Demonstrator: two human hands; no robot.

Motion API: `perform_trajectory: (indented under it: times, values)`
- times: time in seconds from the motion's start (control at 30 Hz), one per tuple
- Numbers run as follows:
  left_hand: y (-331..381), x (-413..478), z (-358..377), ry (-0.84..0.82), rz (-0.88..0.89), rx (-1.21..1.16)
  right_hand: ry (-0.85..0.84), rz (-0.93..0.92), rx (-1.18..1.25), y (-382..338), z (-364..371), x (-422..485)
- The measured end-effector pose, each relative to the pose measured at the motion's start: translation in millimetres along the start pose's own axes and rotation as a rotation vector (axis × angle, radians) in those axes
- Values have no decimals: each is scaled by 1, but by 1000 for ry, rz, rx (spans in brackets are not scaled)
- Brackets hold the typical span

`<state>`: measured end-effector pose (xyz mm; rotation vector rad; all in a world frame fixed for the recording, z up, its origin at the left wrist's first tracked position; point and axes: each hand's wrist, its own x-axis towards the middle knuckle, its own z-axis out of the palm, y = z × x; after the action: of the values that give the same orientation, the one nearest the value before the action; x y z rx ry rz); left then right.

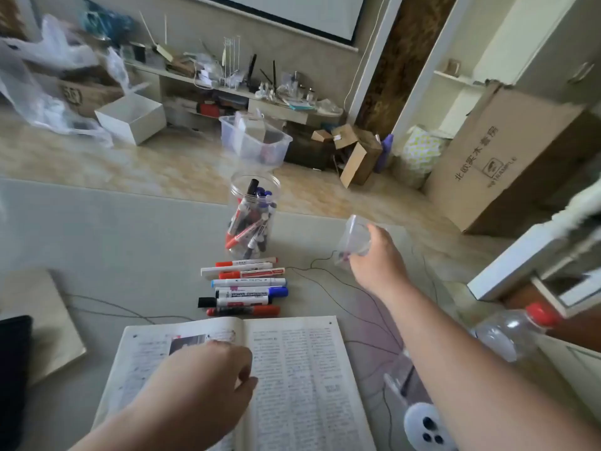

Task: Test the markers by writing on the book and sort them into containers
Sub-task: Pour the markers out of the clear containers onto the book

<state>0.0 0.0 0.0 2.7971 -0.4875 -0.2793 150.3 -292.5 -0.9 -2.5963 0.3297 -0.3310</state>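
Observation:
An open book (292, 369) lies at the table's near edge. My left hand (208, 379) rests on its left page with the fingers loosely curled and nothing in them. Beyond the book, several red, blue and black markers (244, 284) lie side by side in a row. Behind them stands a tall clear jar (252, 216) filled with several more markers. To the right, my right hand (374, 255) grips a small clear plastic cup (353, 237), tilted and just above the table.
A thin black cord (325, 281) loops over the grey table. A plastic bottle with a red cap (517, 333) lies at the right. A white gadget (424, 426) sits near the right edge, a board (42, 320) and a dark object at the left.

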Motion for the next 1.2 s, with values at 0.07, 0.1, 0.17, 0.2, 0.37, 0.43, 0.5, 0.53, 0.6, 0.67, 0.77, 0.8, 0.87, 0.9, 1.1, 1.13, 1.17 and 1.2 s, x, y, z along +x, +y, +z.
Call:
perform_trajectory:
  times: [0.07,0.1,0.17,0.2,0.37,0.43,0.5,0.53,0.6,0.67,0.77,0.8,0.87,0.9,1.1,1.13,1.17,1.2]
  values:
    - [-6,3,3,0,-5,-30,-70,87,-30,0,4,13]
    - [-7,3,4,-3,4,-18,-103,116,-51,4,8,20]
    - [-6,1,0,23,6,-34,-136,131,-106,8,14,27]
    - [-6,1,-2,15,0,-35,-108,116,-133,10,17,26]
    - [-12,2,-4,33,-44,-4,58,-13,-103,18,10,2]
    - [-12,3,-5,36,-62,-17,72,-90,-51,14,0,-20]
    - [-12,3,-5,18,-104,-88,89,-160,21,1,-13,-48]
    - [-11,4,-6,-9,-146,-169,94,-202,72,-9,-21,-64]
    - [-11,7,-7,-20,-236,-535,64,-284,204,-31,-35,-95]
    - [-11,12,-10,-46,-360,-1136,-32,-265,372,-53,-44,-122]
    - [-12,12,-18,-106,-422,-1668,-302,-34,827,-75,-44,-149]
    - [-12,10,-20,-108,-408,-1775,-399,31,952,-79,-41,-154]
    - [-13,9,-22,-47,-408,-1935,-524,52,1056,-84,-34,-161]
    - [-13,8,-23,1,-405,-1961,-541,18,1077,-84,-31,-161]
    - [-24,9,-21,284,-186,-1802,-254,136,1158,-70,-21,-134]
    - [-24,9,-22,289,-161,-1782,-337,230,1226,-73,-18,-133]
    - [-24,10,-20,277,-124,-1724,-480,312,1288,-77,-15,-132]
    - [-20,10,-20,266,-80,-1593,-630,393,1344,-80,-11,-132]
